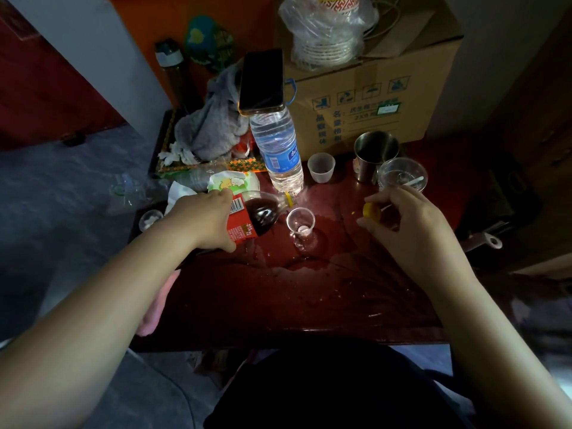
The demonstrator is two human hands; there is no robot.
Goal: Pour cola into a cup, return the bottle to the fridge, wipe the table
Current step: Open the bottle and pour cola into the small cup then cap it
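Fingers (pixel 221 195) of left hand (pixel 207 219) wrap tilted cola bottle (pixel 261 215), mouth beside cup (pixel 300 222); right hand (pixel 405 221) pinches yellow cap (pixel 371 211).

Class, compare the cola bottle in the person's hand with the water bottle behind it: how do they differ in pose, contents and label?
Pose: the cola bottle is tipped sideways in the left hand; the water bottle stands upright, unheld.
Contents: the cola bottle holds dark liquid, the water bottle clear.
Label: cola bottle red, water bottle blue.
Both are clear plastic.
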